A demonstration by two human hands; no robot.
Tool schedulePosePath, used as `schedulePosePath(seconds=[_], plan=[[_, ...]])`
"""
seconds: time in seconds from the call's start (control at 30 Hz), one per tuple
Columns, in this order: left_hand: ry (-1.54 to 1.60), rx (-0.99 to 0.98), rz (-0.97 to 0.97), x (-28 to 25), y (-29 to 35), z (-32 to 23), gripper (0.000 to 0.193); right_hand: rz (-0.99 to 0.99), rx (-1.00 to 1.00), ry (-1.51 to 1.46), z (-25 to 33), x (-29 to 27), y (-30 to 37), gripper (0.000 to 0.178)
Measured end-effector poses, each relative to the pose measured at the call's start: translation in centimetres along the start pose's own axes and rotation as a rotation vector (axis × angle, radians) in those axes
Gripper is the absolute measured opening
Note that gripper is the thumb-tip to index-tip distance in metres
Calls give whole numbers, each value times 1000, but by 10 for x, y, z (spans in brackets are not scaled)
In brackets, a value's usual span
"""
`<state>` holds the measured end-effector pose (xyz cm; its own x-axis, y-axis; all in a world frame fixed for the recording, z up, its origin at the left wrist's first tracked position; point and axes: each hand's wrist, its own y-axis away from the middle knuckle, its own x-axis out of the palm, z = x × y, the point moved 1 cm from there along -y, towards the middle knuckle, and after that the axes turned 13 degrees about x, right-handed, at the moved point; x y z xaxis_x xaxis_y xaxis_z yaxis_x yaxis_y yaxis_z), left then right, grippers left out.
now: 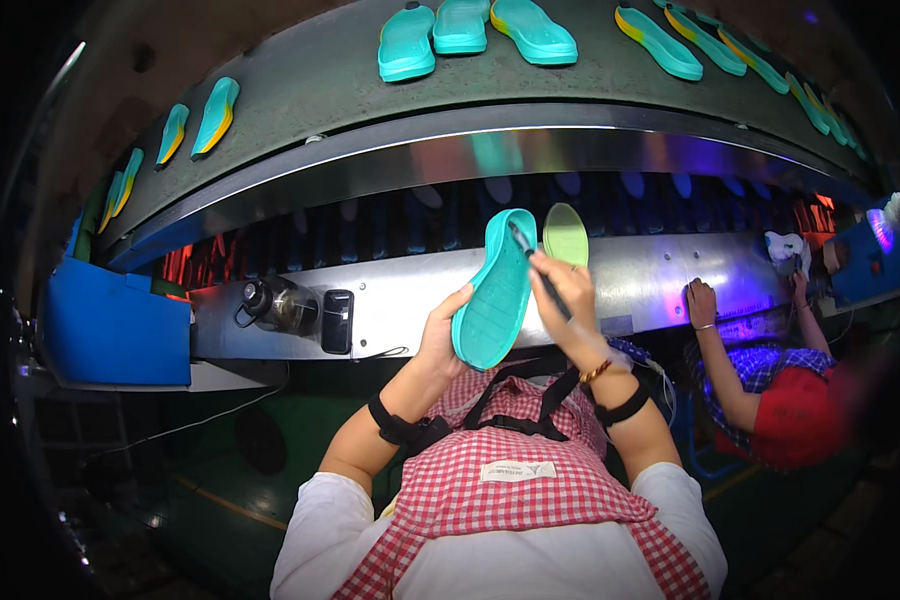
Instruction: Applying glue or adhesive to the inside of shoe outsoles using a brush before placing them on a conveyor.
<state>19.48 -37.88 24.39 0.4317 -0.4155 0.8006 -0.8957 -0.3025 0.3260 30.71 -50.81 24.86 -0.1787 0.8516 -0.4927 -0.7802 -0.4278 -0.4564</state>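
Note:
My left hand grips a turquoise shoe sole along its left edge, hollow side up and tilted. In my right hand is a thin brush with a dark handle, held like a pen. Its tip meets the inside of the sole near the far end; the bristles are too small to make out. Just beyond my right hand, a pale yellow-green, sole-shaped piece rests at the back of the metal bench.
A dark bottle and a black phone lie on the bench at left. Several turquoise and yellow soles sit on the raised belt beyond. A blue box stands far left. At right, a co-worker's hand touches the bench.

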Motion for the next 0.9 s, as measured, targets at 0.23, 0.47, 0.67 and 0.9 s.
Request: schedulePosePath(seconds=[0.23, 0.47, 0.67, 0.9], plan=[[-28, 41, -41, -5, -2, -14, 40, 260, 373, -130, 34, -12, 25, 12], [-322, 186, 363, 28, 22, -93, 51, 384, 562, -1184, 46, -83, 14, 21], [178, 468, 440, 57, -46, -202, 54, 176, 617, -1156, 25, -89, 16, 22], [-596, 876, -166, 49, -137, -202, 58, 150, 690, -1176, 12, -79, 32, 24]])
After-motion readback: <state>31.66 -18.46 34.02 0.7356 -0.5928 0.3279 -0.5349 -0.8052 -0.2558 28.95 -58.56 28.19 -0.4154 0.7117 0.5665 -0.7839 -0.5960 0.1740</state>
